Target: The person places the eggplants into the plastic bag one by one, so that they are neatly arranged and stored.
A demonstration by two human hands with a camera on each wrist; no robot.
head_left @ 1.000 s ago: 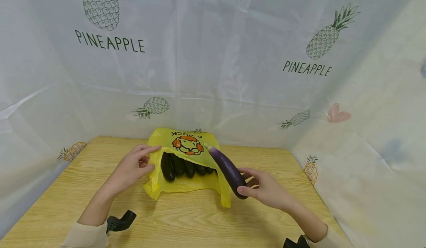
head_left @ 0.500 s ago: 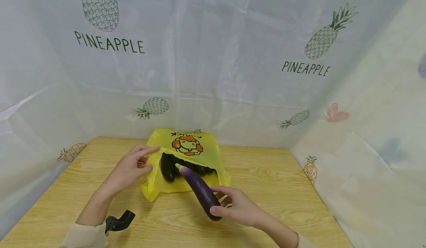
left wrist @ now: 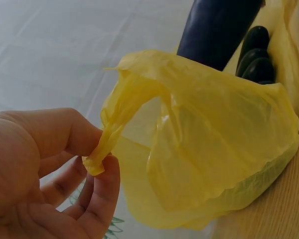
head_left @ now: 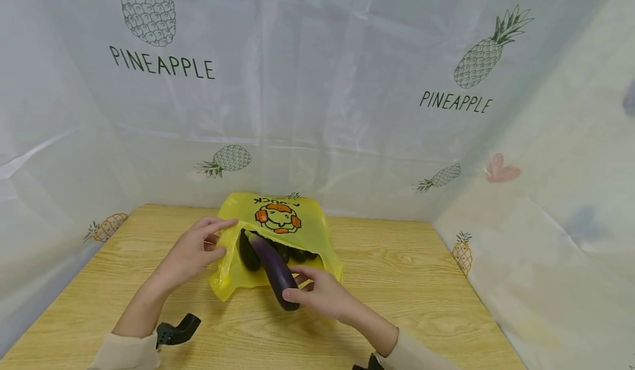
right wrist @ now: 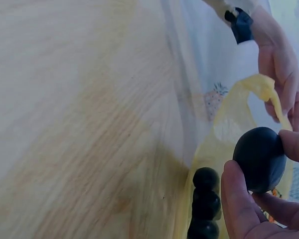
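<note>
A yellow plastic bag with a duck print lies on the table, its mouth toward me. Several dark eggplants rest side by side inside it. My left hand pinches the bag's left edge between thumb and fingers; the left wrist view shows the gathered yellow handle in that grip. My right hand holds a purple eggplant by its thick end. The stem end points away from me, within the bag's opening and over the other eggplants. In the right wrist view the rounded end sits between thumb and fingers.
The wood-grain table extends to both sides of the bag. Behind it hangs a pale curtain printed with pineapples, which also covers both sides. A black wrist device sits at the left sleeve.
My right hand has carried the purple eggplant leftward from beside the bag, then forward so its stem end enters the mouth. The left hand keeps its hold on the bag edge.
</note>
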